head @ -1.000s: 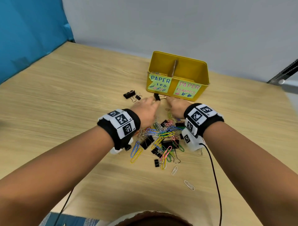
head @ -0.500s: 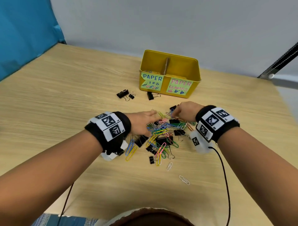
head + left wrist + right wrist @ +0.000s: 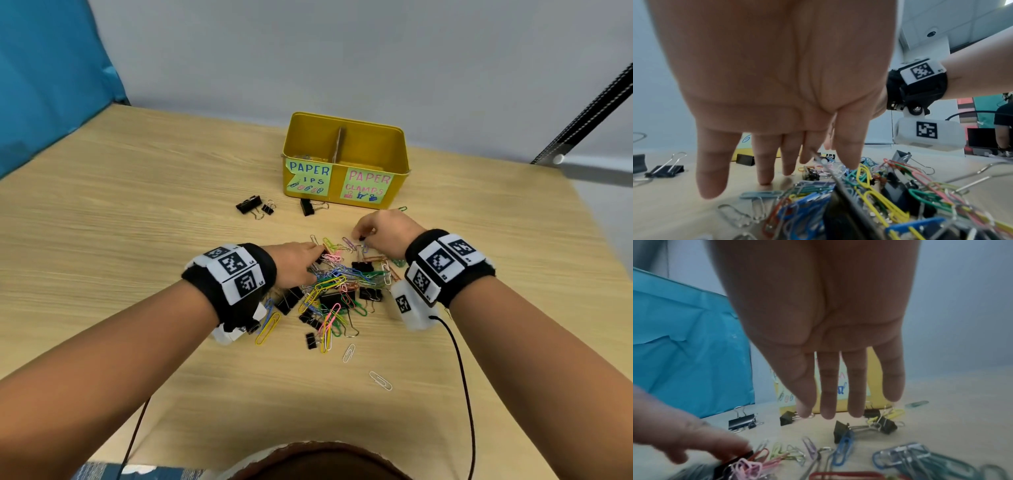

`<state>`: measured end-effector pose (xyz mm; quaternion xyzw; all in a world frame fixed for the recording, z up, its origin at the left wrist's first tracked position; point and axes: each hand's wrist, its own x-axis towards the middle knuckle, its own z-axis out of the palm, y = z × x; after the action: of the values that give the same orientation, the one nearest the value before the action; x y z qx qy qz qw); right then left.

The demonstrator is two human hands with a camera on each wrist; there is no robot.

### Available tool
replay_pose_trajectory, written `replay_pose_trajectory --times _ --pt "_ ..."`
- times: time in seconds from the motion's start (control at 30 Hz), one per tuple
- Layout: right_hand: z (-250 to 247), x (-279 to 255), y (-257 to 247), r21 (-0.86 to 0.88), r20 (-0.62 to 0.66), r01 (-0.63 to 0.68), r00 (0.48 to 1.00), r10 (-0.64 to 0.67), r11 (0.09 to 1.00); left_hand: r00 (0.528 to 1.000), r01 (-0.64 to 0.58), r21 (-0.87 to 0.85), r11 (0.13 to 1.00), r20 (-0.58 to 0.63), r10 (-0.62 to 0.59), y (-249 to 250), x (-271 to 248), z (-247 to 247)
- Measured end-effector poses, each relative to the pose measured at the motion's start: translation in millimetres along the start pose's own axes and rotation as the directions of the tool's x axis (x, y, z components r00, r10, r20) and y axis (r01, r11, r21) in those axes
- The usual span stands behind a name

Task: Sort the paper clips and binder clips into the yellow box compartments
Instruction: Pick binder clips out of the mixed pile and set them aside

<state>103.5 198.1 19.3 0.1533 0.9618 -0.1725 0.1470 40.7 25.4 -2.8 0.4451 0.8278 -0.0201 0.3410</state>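
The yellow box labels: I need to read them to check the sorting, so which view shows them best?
The head view: the yellow box faces the camera, its labels reading PAPER ..IPS and PAPER CLAMPS. The right wrist view shows slivers between fingers; the left wrist view, only a sliver behind fingers.

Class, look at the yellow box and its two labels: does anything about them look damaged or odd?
On the yellow box, the green label has a torn left edge, so it reads only "PAPER ...IPS". The pink label beside it, "PAPER CLAMPS", is whole.
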Motion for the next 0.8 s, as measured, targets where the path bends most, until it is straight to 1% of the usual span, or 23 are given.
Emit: replay_pose_trajectory --times 0.03,0.13,0.17,0.23,0.3,0.33,0.4,0.43,0.5,0.57,0.63,0.7,0.8 --pt "2 -2 -1 -0.015 0.010 0.011 1.000 -0.010 1.000 1.000 -0.001 -0.033 0.999 -0.022 0.000 2 0 -1" --pt "12 -5 -4 -0.157 0.176 0.004 0.984 0.024 0.988 0.993 -0.009 -0.100 0.995 -0.119 -0.003 11 3 -6" --pt "13 -4 -3 -0.203 0.193 -0.003 0.980 0.043 0.979 0.987 -0.004 -0.098 0.995 -0.157 -0.011 14 6 -9" --pt "10 -3 1 -0.234 0.156 -0.034 0.985 0.072 0.972 0.973 0.017 -0.086 0.996 -0.228 -0.037 18 13 -13" --pt "6 -5 3 -0.195 0.091 -0.068 0.992 0.087 0.978 0.968 0.039 -0.052 0.998 -0.245 -0.051 23 20 -17" --pt "6 -7 4 -0.193 0.081 -0.068 0.993 0.085 0.979 0.969 0.052 -0.027 0.998 -0.242 -0.057 26 22 -19" --pt "11 -11 5 -0.230 0.127 -0.045 0.989 0.076 0.972 0.965 0.076 -0.007 0.997 -0.253 -0.075 31 26 -20" --pt "15 -13 5 -0.245 0.140 -0.037 0.987 0.073 0.969 0.959 0.083 -0.023 0.996 -0.269 -0.086 33 29 -19" --pt "18 -15 2 -0.231 0.109 -0.026 0.993 0.052 0.973 0.942 0.089 -0.097 0.991 -0.315 -0.115 33 30 -16" --pt "17 -16 2 -0.151 0.077 -0.018 0.997 0.030 0.988 0.924 0.078 -0.186 0.980 -0.355 -0.141 31 29 -12" --pt "15 -18 6 -0.034 0.048 -0.044 0.998 0.046 0.998 0.913 0.075 -0.244 0.967 -0.372 -0.165 28 26 -9" --pt "17 -19 9 0.004 0.008 -0.101 0.995 0.101 0.995 0.918 0.096 -0.252 0.963 -0.352 -0.183 27 25 -6" --pt "22 -14 9 -0.093 0.005 -0.217 0.976 0.218 0.972 0.928 0.151 -0.182 0.972 -0.312 -0.203 27 25 -2"
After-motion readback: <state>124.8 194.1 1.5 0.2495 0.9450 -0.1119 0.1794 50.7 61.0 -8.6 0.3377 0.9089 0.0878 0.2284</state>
